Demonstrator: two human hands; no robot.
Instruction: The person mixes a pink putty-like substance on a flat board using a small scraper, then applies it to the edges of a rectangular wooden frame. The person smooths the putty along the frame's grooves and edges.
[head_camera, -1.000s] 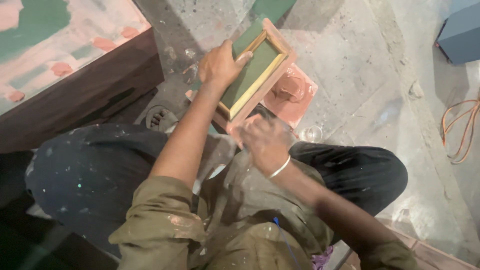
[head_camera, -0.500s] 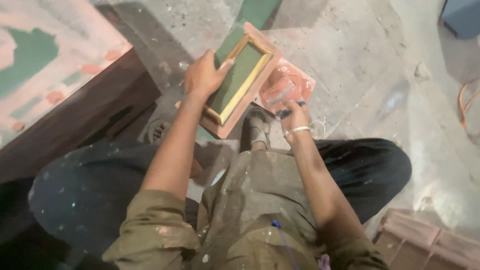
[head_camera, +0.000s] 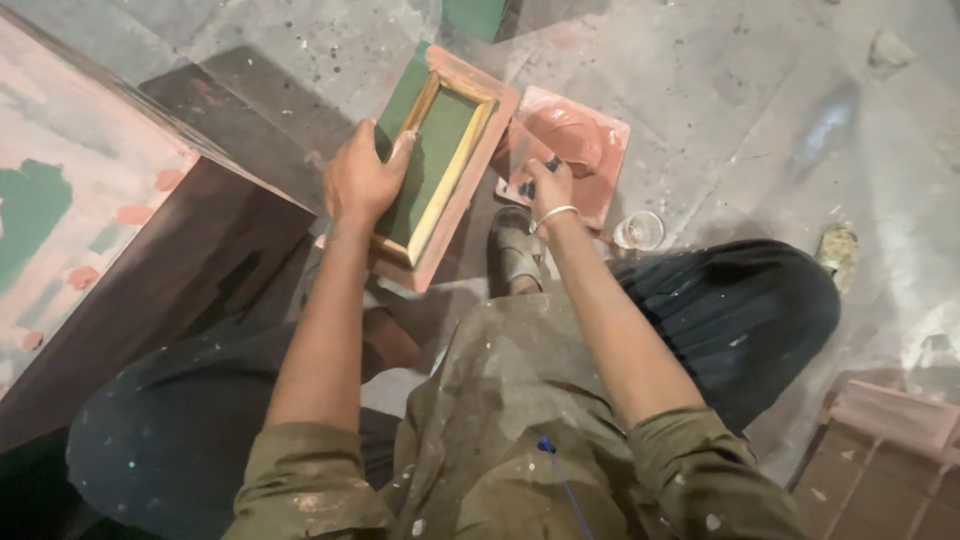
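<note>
A rectangular wooden box frame (head_camera: 440, 165), with salmon-pink outer walls, a yellow inner lip and a green recessed panel, sits tilted near the centre top of the view, its long axis running from 1 o'clock down to 7 o'clock. The left hand (head_camera: 362, 182) grips its left edge, fingers curled over the rim and onto the green face. Just beside the frame at 3 o'clock lies a square pink tray (head_camera: 600, 160) smeared with thick pink paint, resting on the floor (head_camera: 760, 90), which is grey concrete spattered with paint flecks. The right hand (head_camera: 548, 185) reaches into the tray's near edge, fingers pinched narrowly around a small dark tool; what the tool is cannot be told. A pale bangle (head_camera: 553, 213) circles that wrist. At 5 o'clock from the tray stands a small clear glass (head_camera: 640, 231). A sandalled foot (head_camera: 515, 250) shows below the frame. At 9 o'clock a large dark-sided panel (head_camera: 90, 230) painted pink and green leans in, and pink bricks (head_camera: 880, 450) sit at 4 o'clock.
</note>
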